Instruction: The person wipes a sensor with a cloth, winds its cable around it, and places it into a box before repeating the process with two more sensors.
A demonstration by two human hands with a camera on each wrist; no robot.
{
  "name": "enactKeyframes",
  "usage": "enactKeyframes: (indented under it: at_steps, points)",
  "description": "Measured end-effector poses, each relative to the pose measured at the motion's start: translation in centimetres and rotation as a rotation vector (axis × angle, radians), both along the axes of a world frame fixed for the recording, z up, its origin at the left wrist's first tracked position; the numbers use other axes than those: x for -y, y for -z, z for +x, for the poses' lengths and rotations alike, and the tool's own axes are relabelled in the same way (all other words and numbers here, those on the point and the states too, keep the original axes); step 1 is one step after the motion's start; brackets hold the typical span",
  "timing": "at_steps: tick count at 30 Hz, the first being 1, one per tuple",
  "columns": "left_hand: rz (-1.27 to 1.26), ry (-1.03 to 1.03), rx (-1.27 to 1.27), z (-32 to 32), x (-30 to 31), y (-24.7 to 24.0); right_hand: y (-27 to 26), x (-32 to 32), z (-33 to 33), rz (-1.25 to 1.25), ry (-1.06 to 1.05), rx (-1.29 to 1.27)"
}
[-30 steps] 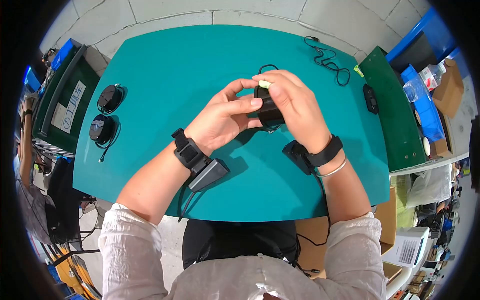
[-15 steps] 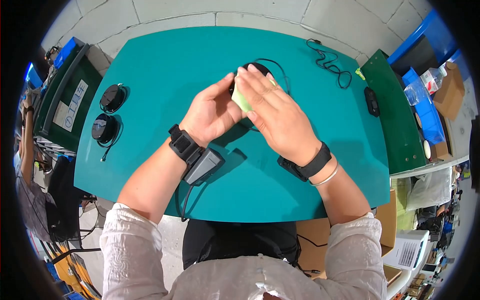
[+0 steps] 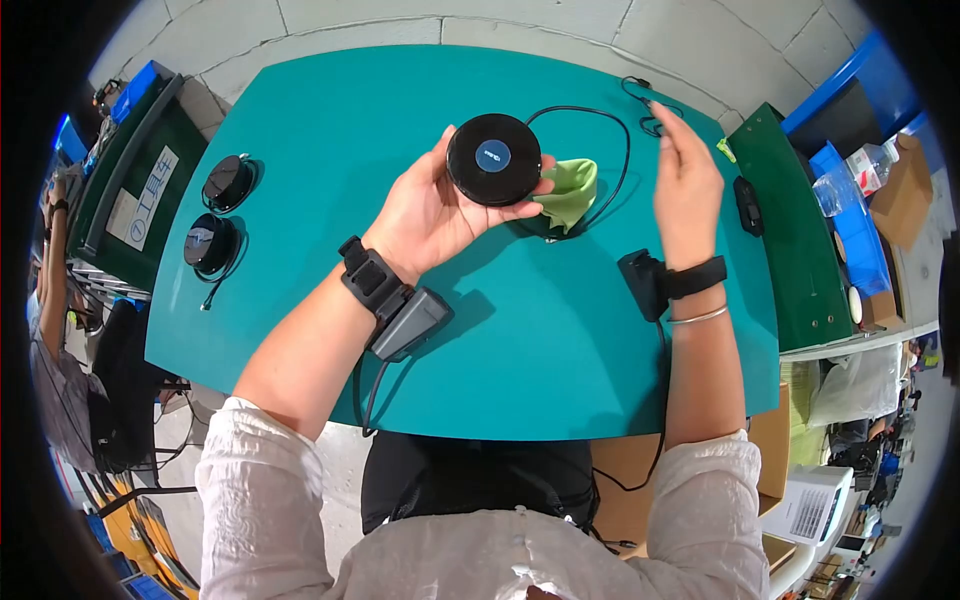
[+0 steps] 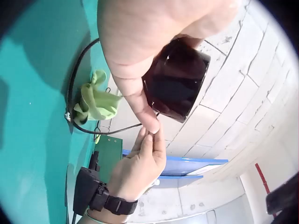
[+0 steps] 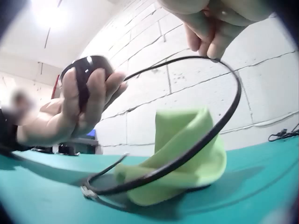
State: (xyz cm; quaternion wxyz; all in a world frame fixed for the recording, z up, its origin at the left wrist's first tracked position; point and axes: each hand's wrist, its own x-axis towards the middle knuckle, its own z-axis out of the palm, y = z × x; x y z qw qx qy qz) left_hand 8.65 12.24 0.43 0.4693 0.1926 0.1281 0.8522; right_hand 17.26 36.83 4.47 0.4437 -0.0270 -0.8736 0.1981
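A black puck-shaped device (image 3: 494, 160) with a round blue label rests in my left hand (image 3: 425, 218), its labelled face turned up toward the head camera. My left fingers curl around its side, as the right wrist view also shows. A black cable (image 5: 187, 161) loops from the device down to the table. Beside it a crumpled light-green cloth (image 3: 570, 192) lies on the table, partly ringed by the cable. My right hand (image 3: 690, 190) is raised to the right of the cloth with its fingers extended together. In the right wrist view its fingertips overlap the top of the cable loop.
Two similar black round devices (image 3: 228, 184) with cables lie at the left of the green table (image 3: 480, 390). A thin black cable (image 3: 650, 125) and a small black item (image 3: 747, 206) are at the right. Green cabinets (image 3: 775, 240) flank the table; a block wall stands behind.
My right hand has let go of the green cloth, now on the table, and moved away to the right. My left hand has turned the black device so its labelled face shows.
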Motion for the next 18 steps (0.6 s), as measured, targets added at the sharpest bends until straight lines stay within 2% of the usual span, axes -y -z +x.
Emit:
enactKeyframes:
  at_steps: [2,4,5,7,9,10,11,13,14,15,17,18]
  points:
    - [-0.02,-0.035,0.0,-0.1,0.0,0.2,-0.4,-0.3,0.1,-0.004,0.067,0.013]
    - [-0.042,-0.069,-0.002,-0.1,0.0,0.1,-0.5,-0.1,0.3,-0.196,-0.044,0.024]
    - [-0.042,-0.068,0.017,-0.1,0.0,0.1,-0.6,0.3,0.4,-0.195,-0.046,0.023]
    - [-0.05,-0.065,0.039,-0.2,0.1,0.1,-0.8,2.4,0.8,-0.062,-0.351,0.314]
    - [-0.021,-0.057,0.057,-0.2,0.2,0.1,-0.1,4.7,0.9,0.087,-0.26,0.526]
    - [-0.023,-0.053,0.059,-0.1,0.2,0.1,1.7,5.0,0.8,0.337,-0.2,0.352]
    - [-0.022,-0.064,0.054,0.0,0.3,0.0,2.4,4.6,0.9,0.337,-0.197,0.352]
    - [-0.017,-0.08,0.043,0.1,0.3,-0.3,2.6,4.5,0.9,0.386,-0.244,0.619]
    - [-0.028,-0.088,0.049,0.2,0.3,-0.5,2.4,4.3,0.5,0.286,-0.273,0.612]
    - [-0.041,-0.095,0.057,0.2,0.3,-0.6,2.0,4.2,0.4,0.289,-0.277,0.609]
    - [-0.059,-0.124,0.036,0.1,0.3,-0.6,0.4,4.3,0.5,-0.037,-0.336,0.45]
    - [-0.078,-0.147,0.015,0.1,0.2,-0.5,-0.1,4.1,0.5,-0.124,-0.295,0.292]
